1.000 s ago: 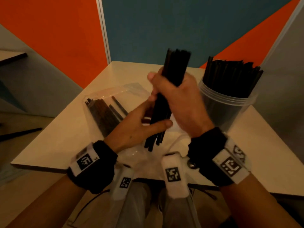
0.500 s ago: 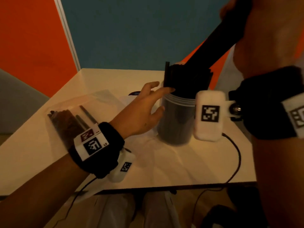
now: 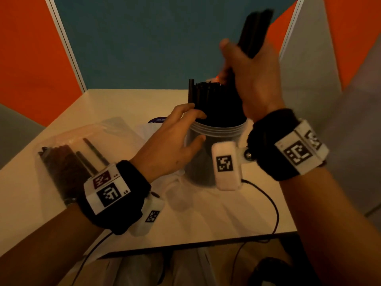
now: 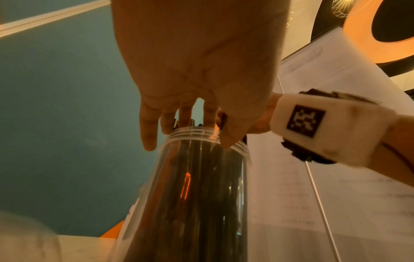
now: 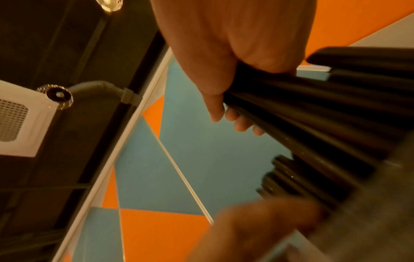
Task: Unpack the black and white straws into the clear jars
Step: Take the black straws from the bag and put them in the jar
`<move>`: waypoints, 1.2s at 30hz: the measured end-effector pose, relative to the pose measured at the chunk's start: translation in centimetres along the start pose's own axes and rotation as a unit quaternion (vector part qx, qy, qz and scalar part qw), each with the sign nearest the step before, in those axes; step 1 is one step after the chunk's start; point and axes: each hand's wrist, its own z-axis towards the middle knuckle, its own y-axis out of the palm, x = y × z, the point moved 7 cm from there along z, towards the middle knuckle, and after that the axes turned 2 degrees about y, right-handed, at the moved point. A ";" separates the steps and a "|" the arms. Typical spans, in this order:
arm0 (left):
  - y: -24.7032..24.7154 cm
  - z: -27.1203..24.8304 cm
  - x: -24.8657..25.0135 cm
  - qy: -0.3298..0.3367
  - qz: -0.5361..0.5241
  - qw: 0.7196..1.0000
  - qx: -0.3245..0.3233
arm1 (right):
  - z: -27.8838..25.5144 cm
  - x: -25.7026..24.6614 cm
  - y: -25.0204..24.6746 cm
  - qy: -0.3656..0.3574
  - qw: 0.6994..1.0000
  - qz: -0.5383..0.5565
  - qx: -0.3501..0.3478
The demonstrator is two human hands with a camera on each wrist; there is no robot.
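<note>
A clear jar [image 3: 216,133] packed with black straws [image 3: 208,96] stands mid-table. My right hand [image 3: 247,77] grips a bundle of black straws [image 3: 254,32] above the jar's right side, its lower ends among the standing straws. In the right wrist view the fingers [image 5: 237,122] wrap the bundle [image 5: 325,109]. My left hand [image 3: 175,137] rests against the jar's left side, fingers spread over the rim and touching the straws, thumb on the wall. From the left wrist, the fingertips [image 4: 149,140] lie on the jar's rim [image 4: 201,133]. A clear bag [image 3: 68,153] with a few dark straws lies at the left.
The beige table [image 3: 206,213] ends at a near edge just below my wrists. A black cable [image 3: 270,201] runs across it on the right. Crumpled clear plastic [image 3: 181,195] lies in front of the jar. Orange and blue partition walls stand behind.
One second ago both hands held the bundle over the bag. The right hand then carried it over the jar and lowered it; the left hand let go and moved to the jar's rim.
</note>
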 end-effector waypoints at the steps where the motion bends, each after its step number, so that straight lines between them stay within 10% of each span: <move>1: 0.1 0.1 0.1 0.002 -0.007 1.000 0.001 | -0.2 0.9 0.3 0.008 1.000 -0.002 0.001; 16: 0.7 -0.1 -0.5 -0.010 -0.013 1.000 -0.019 | -0.7 -0.6 1.6 -0.134 0.974 -0.178 -0.043; 36: -0.1 0.0 -0.4 -0.006 -0.002 1.000 -0.019 | -1.8 4.1 2.9 -0.033 0.754 -0.612 -0.236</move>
